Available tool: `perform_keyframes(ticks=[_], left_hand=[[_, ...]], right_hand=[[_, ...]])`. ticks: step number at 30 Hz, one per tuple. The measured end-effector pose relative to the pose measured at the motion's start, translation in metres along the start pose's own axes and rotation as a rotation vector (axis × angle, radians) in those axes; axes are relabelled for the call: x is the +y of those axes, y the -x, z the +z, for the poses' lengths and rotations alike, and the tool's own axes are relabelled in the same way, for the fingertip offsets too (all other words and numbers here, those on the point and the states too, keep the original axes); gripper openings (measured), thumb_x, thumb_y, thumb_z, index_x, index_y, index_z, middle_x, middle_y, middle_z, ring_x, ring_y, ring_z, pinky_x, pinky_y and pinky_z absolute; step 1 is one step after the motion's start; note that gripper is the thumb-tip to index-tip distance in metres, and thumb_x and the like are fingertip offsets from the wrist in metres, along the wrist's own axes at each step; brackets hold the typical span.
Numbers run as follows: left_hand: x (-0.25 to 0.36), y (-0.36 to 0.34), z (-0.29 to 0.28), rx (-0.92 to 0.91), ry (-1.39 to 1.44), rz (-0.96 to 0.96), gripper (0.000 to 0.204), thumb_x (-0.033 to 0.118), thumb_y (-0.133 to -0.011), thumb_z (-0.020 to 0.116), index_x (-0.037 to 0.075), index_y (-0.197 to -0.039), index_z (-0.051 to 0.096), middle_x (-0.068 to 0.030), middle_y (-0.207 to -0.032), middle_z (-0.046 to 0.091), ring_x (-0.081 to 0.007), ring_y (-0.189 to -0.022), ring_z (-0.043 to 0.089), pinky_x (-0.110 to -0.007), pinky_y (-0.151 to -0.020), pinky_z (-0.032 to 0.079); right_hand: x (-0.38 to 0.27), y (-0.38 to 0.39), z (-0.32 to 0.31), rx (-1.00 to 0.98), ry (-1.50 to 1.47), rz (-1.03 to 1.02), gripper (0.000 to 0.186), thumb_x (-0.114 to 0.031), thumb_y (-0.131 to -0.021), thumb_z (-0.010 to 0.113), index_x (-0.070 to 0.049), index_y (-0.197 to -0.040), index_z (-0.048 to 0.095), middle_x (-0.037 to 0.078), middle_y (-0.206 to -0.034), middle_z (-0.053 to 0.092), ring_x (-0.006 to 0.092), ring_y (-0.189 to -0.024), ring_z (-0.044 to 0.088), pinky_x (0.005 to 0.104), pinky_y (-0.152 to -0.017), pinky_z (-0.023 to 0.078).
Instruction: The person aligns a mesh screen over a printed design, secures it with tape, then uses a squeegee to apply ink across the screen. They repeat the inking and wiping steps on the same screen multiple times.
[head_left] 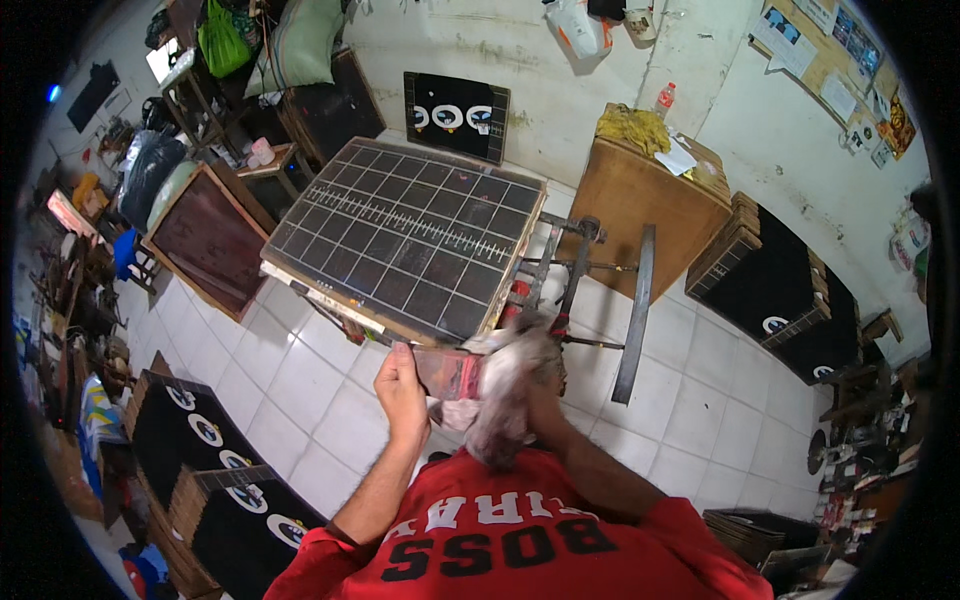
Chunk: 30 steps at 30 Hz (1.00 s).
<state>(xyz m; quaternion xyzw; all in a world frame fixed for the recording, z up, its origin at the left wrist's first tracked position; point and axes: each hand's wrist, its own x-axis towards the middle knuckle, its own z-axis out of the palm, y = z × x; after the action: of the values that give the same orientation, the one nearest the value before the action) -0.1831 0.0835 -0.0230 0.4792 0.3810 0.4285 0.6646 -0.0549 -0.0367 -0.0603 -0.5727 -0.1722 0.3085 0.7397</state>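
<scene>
My left hand (402,388) is closed, its thumb pressed on the edge of a see-through, reddish, box-like thing (442,371) whose kind I cannot make out. A crumpled, stained whitish rag (500,405) lies against the right end of that thing and hangs down toward my red shirt. My right hand (545,388) grips the rag; its fingers are mostly hidden and blurred. Both hands are just in front of the near edge of a dark tilted board (400,240) with a white grid and a ruled scale.
A metal frame with a curved bar (636,320) juts out right of the board. A wooden cabinet (650,205) stands behind it, bearing a yellow cloth (636,127) and a bottle (665,98). Black panels (190,425) lean at left; more panels (760,265) are at right. A framed screen (210,240) leans left.
</scene>
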Motion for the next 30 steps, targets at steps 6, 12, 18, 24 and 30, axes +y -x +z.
perform_keyframes(ticks=[6,12,18,24,30], left_hand=[[0.003,0.007,-0.043,0.253,0.121,-0.129,0.05,0.044,-0.108,0.059,0.001,-0.085,0.071,-0.0021,-0.079,0.067,-0.0096,-0.071,0.058,-0.029,-0.065,0.048],[0.048,-0.073,-0.175,0.571,0.215,-0.065,0.06,0.06,-0.103,0.057,0.0,-0.101,0.066,-0.0104,-0.099,0.069,-0.0213,-0.087,0.068,-0.037,-0.083,0.055],[0.019,-0.083,-0.231,0.691,0.246,-0.177,0.066,0.064,-0.102,0.056,0.0,-0.112,0.065,-0.0108,-0.109,0.069,-0.0217,-0.098,0.067,-0.039,-0.094,0.052],[-0.016,-0.068,-0.222,0.535,-0.046,-0.357,0.049,0.05,-0.103,0.065,0.005,-0.082,0.071,-0.0034,-0.085,0.067,-0.0171,-0.084,0.063,-0.038,-0.079,0.052],[0.005,-0.094,-0.209,0.171,-0.85,0.321,0.025,0.027,-0.094,0.076,0.004,-0.085,0.072,-0.0085,-0.077,0.066,-0.0216,-0.08,0.061,-0.039,-0.074,0.045]], right_hand=[[0.019,0.037,0.058,-0.28,0.483,-0.264,0.045,-0.012,-0.091,0.077,-0.002,-0.131,0.059,0.015,-0.121,0.07,0.0263,-0.111,0.069,0.037,-0.095,0.054],[-0.038,0.011,0.001,0.104,0.43,-0.191,0.038,-0.014,-0.093,0.074,0.0,-0.128,0.063,0.012,-0.119,0.072,0.0233,-0.109,0.068,0.0373,-0.097,0.053],[-0.088,-0.085,-0.119,0.191,0.805,-0.304,0.056,-0.021,-0.09,0.078,0.003,-0.137,0.058,0.016,-0.12,0.071,0.0255,-0.111,0.067,0.0368,-0.102,0.049],[0.025,-0.141,-0.112,0.315,1.488,-0.494,0.071,-0.026,-0.09,0.081,0.004,-0.146,0.048,0.018,-0.121,0.071,0.0296,-0.106,0.069,0.0398,-0.098,0.053],[0.087,-0.129,0.149,-0.986,0.533,0.119,0.074,-0.021,-0.09,0.082,-0.005,-0.152,0.046,0.014,-0.133,0.068,0.025,-0.124,0.064,0.0426,-0.108,0.048]])
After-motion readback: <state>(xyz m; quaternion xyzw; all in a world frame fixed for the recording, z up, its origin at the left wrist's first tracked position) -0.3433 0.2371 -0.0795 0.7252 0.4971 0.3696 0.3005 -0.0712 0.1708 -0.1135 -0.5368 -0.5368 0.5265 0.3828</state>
